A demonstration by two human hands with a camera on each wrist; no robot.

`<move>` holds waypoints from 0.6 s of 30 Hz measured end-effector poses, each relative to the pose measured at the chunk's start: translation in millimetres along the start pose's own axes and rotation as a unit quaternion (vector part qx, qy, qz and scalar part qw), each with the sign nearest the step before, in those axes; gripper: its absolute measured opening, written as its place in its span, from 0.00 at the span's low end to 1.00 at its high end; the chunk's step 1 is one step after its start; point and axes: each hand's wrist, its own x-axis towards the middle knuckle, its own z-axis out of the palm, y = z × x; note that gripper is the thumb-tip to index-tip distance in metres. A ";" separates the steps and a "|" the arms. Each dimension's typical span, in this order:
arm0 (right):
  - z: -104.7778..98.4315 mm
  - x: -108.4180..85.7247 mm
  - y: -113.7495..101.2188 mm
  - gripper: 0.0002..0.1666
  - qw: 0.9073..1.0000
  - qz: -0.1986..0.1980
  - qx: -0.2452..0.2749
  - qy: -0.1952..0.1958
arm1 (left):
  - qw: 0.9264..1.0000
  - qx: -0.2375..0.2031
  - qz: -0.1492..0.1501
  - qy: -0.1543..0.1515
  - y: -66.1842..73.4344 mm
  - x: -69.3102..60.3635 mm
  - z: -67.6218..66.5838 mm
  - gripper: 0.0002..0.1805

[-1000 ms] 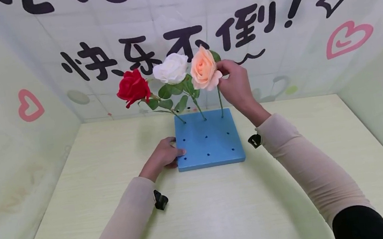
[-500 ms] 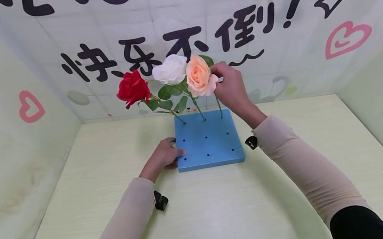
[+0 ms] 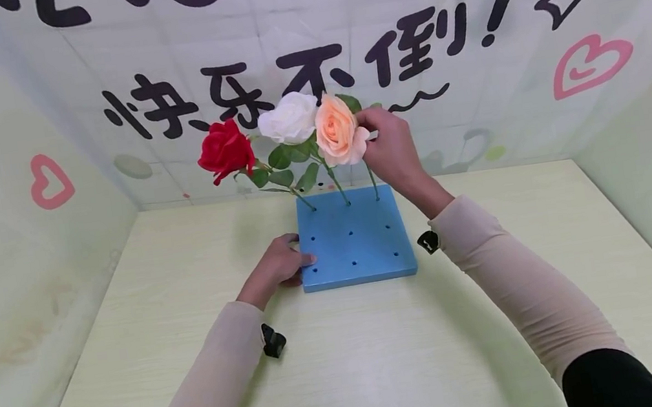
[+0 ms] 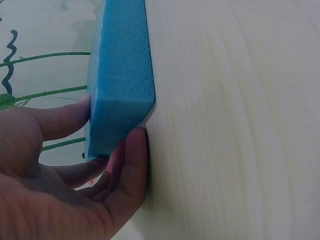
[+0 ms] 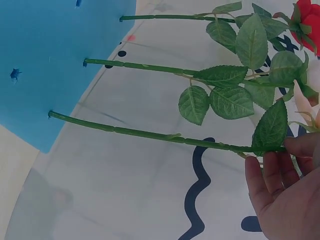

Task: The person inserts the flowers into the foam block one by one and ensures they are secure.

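Note:
A blue foam block (image 3: 333, 251) with rows of small holes lies on the table. My left hand (image 3: 280, 262) grips its left edge, thumb on the top face; in the left wrist view the fingers (image 4: 134, 157) curl by its side and lower edge. A peach rose (image 3: 337, 131) stands in the back right hole, its bloom leaning left. My right hand (image 3: 395, 148) pinches its stem (image 5: 150, 133) just below the bloom. A white rose (image 3: 289, 119) stands in the back middle hole, and a red rose (image 3: 225, 149) leans left from the back left hole.
Behind the block rises a white printed backdrop (image 3: 215, 38) with dark lettering and pink hearts. Similar sheets enclose the left and right sides. The pale wooden table (image 3: 373, 364) extends around the block.
My right hand has shifted slightly left with the peach rose, tilting its bloom nearer the white rose. It is almost still over the last half second. My left hand stays on the block.

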 end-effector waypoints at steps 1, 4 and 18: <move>0.1 0.0 -0.1 0.11 1.000 0.000 -0.001 -0.001 | 1.000 -0.002 0.001 -0.001 -0.1 -0.2 -0.3 0.38; -0.2 -0.1 -1.3 0.11 1.000 -0.004 -0.002 -0.001 | 1.000 -0.007 0.004 -0.002 0.0 -0.9 -1.6 0.38; -15.3 -4.8 -1.5 0.12 1.000 -0.018 -0.026 -0.004 | 1.000 0.006 0.016 0.002 -0.2 -2.3 -1.0 0.38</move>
